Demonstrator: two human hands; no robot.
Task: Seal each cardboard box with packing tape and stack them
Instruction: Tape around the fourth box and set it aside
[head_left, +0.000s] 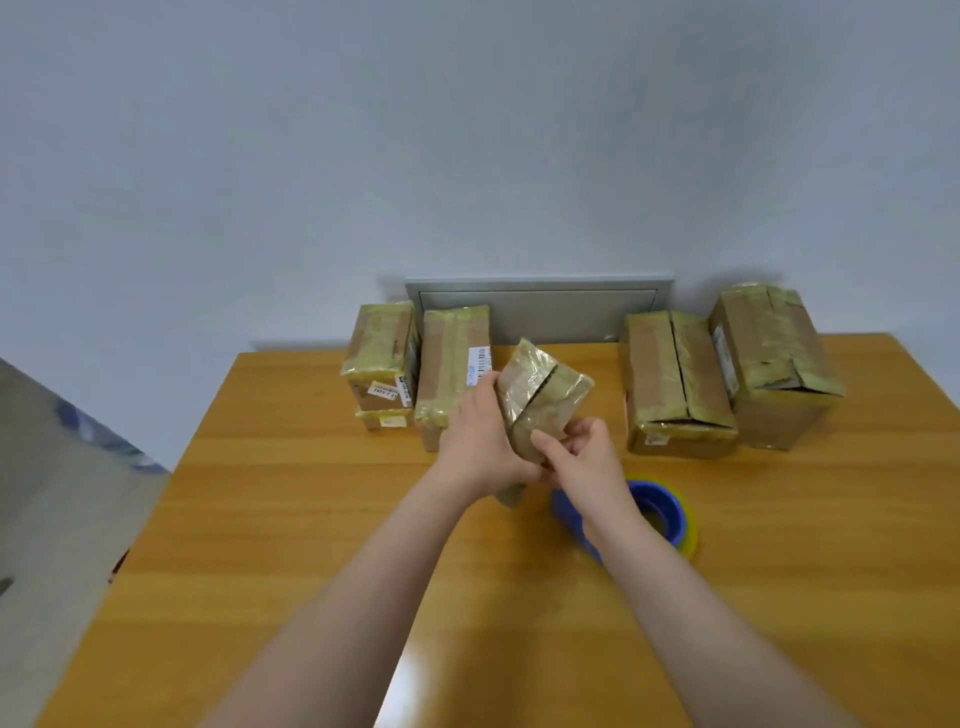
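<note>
Two bare forearms come in from the near edge and draw together toward the middle. The left hand shows its back to the camera; it holds the left side of a small cardboard box, fingers pointing to the far side. The right hand touches the left one, and its curled fingers pinch the near end of the box.

A small box, glossy with tape and tilted, with a dark seam across its top, was gripped between the left hand and right hand. The blue-cored tape roll lay flat beside the right wrist. Beyond the left hand stood a taped tall box. Right of the right hand sat two larger taped boxes.
</note>
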